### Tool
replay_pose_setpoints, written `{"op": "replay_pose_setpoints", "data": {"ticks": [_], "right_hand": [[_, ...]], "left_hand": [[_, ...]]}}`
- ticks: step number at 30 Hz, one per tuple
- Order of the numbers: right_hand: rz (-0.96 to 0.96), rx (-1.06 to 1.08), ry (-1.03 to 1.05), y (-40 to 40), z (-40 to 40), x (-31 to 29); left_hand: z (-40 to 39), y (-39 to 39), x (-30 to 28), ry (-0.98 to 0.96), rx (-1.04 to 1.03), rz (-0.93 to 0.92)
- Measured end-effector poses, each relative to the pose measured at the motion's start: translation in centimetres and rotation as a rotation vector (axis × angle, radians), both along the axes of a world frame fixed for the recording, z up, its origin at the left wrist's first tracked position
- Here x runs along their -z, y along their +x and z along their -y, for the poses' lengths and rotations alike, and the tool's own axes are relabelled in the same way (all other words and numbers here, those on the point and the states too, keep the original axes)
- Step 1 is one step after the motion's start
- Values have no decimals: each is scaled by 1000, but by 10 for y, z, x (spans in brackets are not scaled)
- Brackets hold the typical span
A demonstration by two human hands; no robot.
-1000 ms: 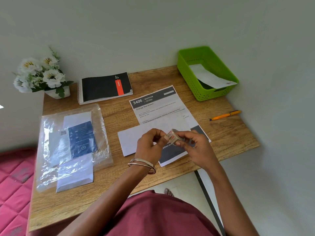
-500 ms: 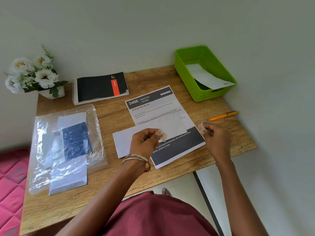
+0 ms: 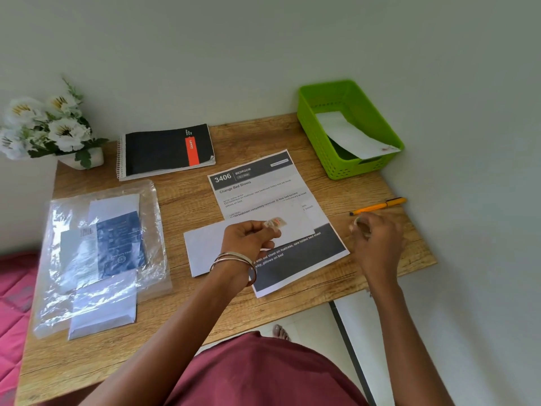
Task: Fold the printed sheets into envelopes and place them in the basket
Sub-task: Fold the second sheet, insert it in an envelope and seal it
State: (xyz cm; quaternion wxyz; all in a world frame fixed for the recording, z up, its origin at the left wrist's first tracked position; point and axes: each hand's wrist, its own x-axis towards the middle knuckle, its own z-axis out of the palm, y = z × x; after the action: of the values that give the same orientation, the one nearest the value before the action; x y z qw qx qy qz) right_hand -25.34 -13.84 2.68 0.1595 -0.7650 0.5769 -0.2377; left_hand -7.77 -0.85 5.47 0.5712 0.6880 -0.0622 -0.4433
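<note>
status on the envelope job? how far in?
Done: one white envelope lies in the green basket. In hand: the left hand pinches a torn piece of tape over an envelope on the printed sheet; the right hand holds the tape roll. Left: sealing and basketing this one.

On the wooden bench lies a printed white sheet with dark bands, and a plain white paper envelope rests across its middle. Of the two hands, the left hand pinches a small strip of clear tape above the envelope. The right hand grips a small roll of tape just beside an orange pen. A green plastic basket at the far right corner holds a white folded envelope.
</note>
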Motion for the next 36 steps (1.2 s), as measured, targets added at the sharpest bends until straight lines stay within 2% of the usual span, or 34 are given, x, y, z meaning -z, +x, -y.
{"op": "replay_pose_setpoints", "data": {"ticks": [2,4,7,13,17,19,22,26,32,36], "right_hand": [[345,-100,220,9,-12,-15],[561,-217,486,22,-24,-24],[697,-310,687,40,-35,-19],[867,-275,788,68,-45,-13],[836,-221,802,74,-34,-10],[801,-182,807,74,-23,-7],[720,-134,778,74,-1,-2],[544,-178,714,77,26,6],[366,-288,661,89,46,16],[276,-305,658,94,52,23]], "left_hand": [[2,1,-1,7,-24,-86],[5,1,-1,18,-55,-188],[8,1,0,37,-84,-298],[11,0,3,90,-94,-330],[13,-1,8,97,-75,-267],[16,0,15,116,-42,-77],[22,6,26,155,55,326],[41,13,37,167,157,575],[66,16,50,229,240,730],[73,15,53,259,205,711]]}}
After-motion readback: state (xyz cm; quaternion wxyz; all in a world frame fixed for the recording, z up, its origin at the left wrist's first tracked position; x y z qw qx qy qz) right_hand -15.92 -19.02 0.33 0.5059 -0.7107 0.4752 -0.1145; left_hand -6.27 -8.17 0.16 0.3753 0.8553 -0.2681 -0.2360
